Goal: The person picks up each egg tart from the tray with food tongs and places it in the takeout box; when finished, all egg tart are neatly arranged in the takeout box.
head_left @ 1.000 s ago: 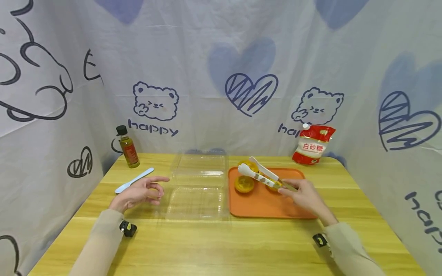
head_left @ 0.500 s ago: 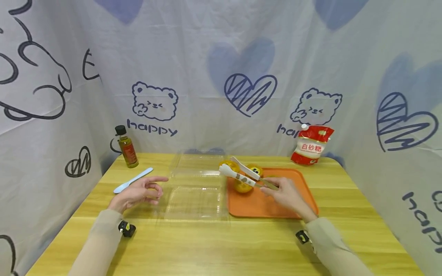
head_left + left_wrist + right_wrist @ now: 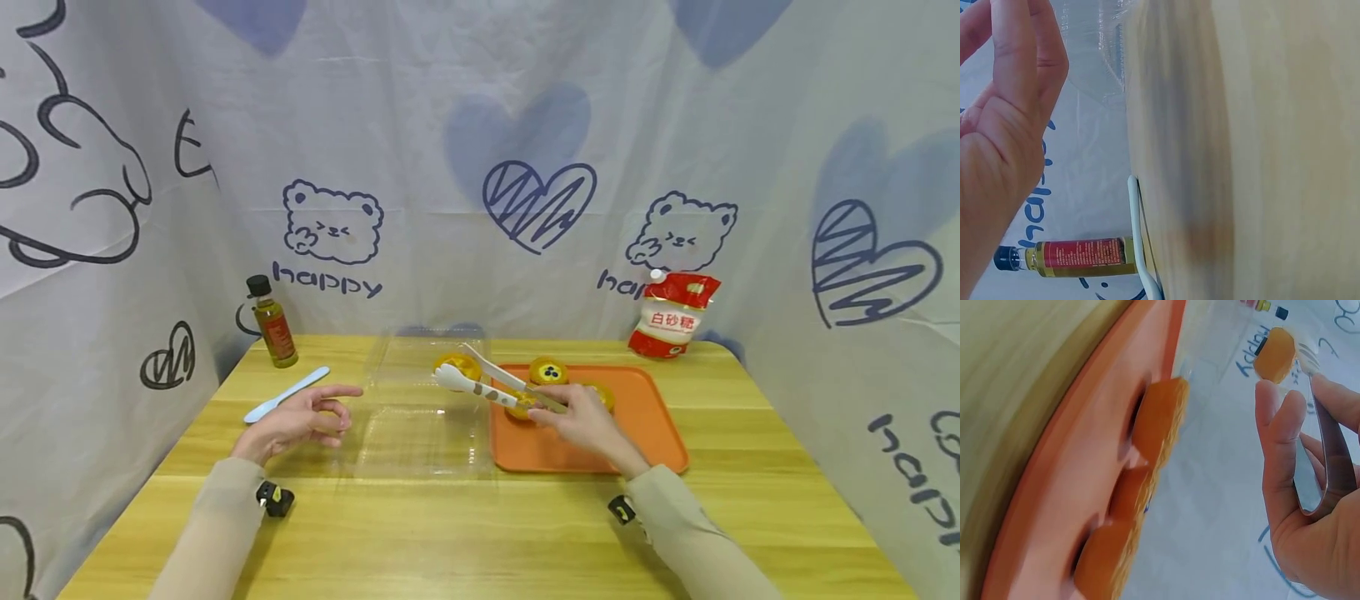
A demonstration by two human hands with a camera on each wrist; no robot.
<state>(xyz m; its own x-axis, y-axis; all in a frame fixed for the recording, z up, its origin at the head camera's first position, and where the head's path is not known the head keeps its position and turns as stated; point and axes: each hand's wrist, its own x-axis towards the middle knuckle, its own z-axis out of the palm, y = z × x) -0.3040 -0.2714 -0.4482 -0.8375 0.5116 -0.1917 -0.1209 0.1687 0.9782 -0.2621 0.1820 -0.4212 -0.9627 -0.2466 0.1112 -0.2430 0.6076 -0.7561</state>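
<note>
My right hand [image 3: 581, 421] grips a pair of tongs [image 3: 491, 396] with white tips and a metal handle. Between the tips an egg tart [image 3: 467, 364] is pinched, up over the right side of an opened clear plastic clamshell box [image 3: 423, 446]. Three more egg tarts sit on the orange tray [image 3: 592, 454]; one tart [image 3: 549, 372] has dark berries on top, and another tart [image 3: 1160, 419] shows side-on in the right wrist view. My left hand [image 3: 303, 417] hovers left of the box, index finger stretched out, the other fingers loosely bent, holding nothing.
A pale blue spatula [image 3: 287, 395] lies on the table left of the box, close to my left hand. An oil bottle [image 3: 276, 329] with a black cap stands at the back left. The red and white sugar pouch [image 3: 670, 317] stands at the back right, behind the tray.
My right hand has moved left with the tongs, carrying the pinched egg tart from above the tray to over the clear box. The left hand has stayed in place.
</note>
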